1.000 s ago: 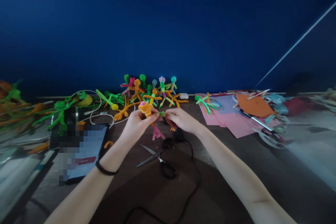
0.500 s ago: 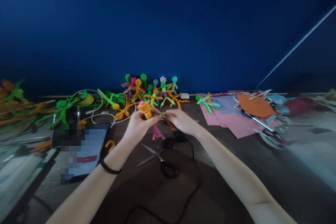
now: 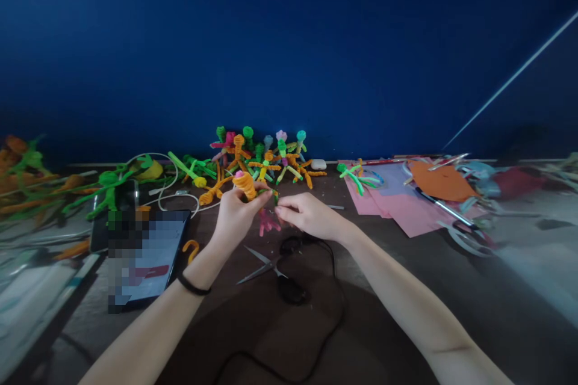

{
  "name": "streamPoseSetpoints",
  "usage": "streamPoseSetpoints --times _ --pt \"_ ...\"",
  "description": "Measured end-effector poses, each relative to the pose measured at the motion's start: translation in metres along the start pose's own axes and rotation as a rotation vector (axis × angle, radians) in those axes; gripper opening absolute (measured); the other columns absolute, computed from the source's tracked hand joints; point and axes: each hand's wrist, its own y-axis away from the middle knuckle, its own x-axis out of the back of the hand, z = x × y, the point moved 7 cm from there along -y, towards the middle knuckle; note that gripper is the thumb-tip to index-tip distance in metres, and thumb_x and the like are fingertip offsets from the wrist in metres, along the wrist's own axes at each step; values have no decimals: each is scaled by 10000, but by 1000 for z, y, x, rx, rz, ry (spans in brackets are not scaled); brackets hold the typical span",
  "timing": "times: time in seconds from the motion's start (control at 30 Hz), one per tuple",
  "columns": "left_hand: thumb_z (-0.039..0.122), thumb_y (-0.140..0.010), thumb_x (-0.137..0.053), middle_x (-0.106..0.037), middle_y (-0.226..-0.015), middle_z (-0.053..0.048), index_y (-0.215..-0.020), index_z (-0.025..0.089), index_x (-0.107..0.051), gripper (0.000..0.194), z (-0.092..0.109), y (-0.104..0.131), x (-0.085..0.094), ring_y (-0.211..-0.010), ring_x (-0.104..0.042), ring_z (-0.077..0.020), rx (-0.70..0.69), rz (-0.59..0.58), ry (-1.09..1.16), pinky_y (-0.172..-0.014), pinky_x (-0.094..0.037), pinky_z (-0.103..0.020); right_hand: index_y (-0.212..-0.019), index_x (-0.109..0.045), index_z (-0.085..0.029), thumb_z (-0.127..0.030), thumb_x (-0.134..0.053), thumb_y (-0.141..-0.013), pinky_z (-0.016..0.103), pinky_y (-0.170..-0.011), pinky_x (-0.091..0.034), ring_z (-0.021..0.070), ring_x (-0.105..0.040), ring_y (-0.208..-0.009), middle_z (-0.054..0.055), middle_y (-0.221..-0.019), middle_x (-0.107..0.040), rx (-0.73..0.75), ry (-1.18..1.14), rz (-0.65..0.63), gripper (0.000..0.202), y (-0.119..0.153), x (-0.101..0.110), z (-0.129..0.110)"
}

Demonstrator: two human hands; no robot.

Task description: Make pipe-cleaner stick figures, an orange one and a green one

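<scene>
Dk. desk (image 3: 361, 337), pink sheets (image 3: 413, 216) nr. its back edge, R side. Phone (image 3: 158, 252) L of center. L hand (image 3: 235, 213) pinches orange fig. (image 3: 245, 185) above desk's mid, pink strands (image 3: 270, 222) showing below. R hand (image 3: 311, 216) just beside, fingertips bunched; can't tell if gripping anything. Scissors (image 3: 274, 265) open, nearer front edge.

Open scissors (image 3: 274, 271) on the dark tabletop (image 3: 293, 337) just below the hands, black cable (image 3: 339, 307) curling beside them, lit phone (image 3: 156, 261) left of the hands, crowd of fuzzy figures (image 3: 266, 159) beyond, white case (image 3: 318, 164) beside the crowd, pink paper sheets (image 3: 409, 213) to the right.
</scene>
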Motion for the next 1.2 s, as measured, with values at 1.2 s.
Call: streamPoseSetpoints --times 1.2 --pt "305 -611 -668 -576 -657 5 -707 150 -629 187 6 6 -15 -597 -504 -102 72 -209 216 -565 -407 -205 -586 -398 -159 -317 -419 -794 202 -419 -208 47 -266 -424 -55 -499 -325 -133 -531 -7 262 -10 -8 28"
